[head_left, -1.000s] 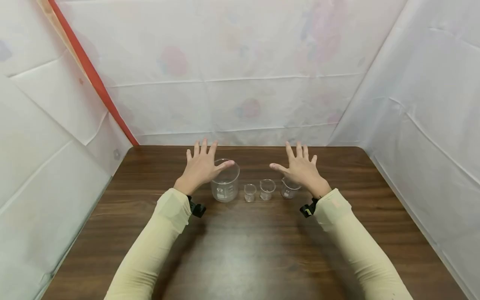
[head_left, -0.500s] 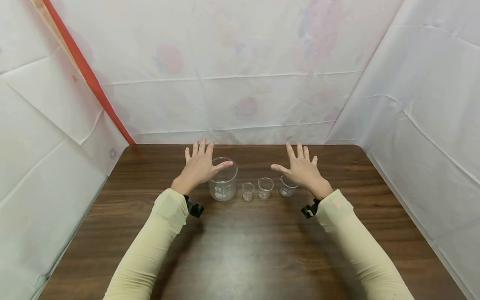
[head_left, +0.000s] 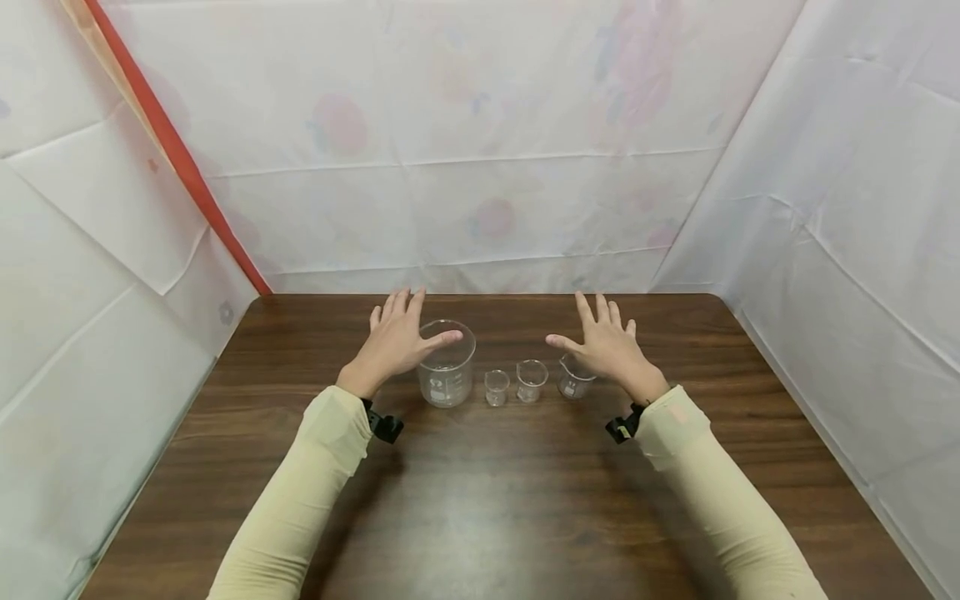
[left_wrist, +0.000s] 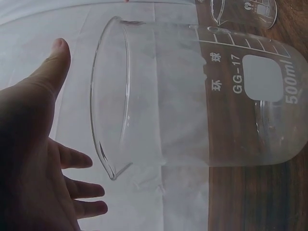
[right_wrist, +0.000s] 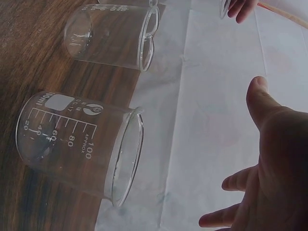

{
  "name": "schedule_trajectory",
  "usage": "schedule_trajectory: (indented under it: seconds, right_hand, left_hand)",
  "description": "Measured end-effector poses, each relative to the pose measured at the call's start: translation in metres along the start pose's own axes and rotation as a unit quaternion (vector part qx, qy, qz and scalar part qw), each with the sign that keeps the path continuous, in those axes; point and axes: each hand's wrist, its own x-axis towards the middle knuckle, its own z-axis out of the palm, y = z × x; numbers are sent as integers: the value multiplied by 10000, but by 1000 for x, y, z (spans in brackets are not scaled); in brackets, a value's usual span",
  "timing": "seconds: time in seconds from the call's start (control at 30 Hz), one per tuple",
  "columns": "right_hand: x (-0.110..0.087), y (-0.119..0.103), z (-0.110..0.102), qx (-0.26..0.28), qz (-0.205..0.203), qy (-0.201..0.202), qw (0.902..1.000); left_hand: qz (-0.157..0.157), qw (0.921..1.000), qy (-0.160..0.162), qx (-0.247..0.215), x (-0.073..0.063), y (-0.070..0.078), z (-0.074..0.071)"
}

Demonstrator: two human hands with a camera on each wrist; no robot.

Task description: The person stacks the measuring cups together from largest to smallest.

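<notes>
Four glass beakers would be several in a row: the largest, a 500 ml beaker, stands at the left end. My left hand is held above and beside it, thumb spread over its rim and fingers stretched toward the back. At the right end is a 100 ml beaker, partly hidden in the head view by my right hand. That hand has its thumb out and fingers spread, holding nothing. Between them stand the smallest beaker and a slightly larger beaker. All are upright.
The beakers stand on a dark wood table, toward its back edge. White sheeting with faint printed patches encloses the back and sides. A red strip runs down the left back corner. Both wrists carry a small black camera.
The left hand has drifted slightly left and toward the body; the right hand has shifted a little to the right. The head view has tilted slightly. The beakers keep their places on the table.
</notes>
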Motion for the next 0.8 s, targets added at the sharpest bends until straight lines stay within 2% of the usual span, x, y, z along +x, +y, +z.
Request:
schedule_trajectory:
  seconds: [0.23,0.47,0.8]
  right_hand:
    - [1,2,-1,-19,-10,-75,10000]
    - [0,8,3,30,-19,-273,9996]
    - [-4,17,7,-7,-105,-234,9997]
  left_hand:
    - [-3,9999,59,-143,-1,-6,-1]
    - [78,9996,133,-232,-4,-12,3]
    - [226,9984,205,-469,-8,-15,7]
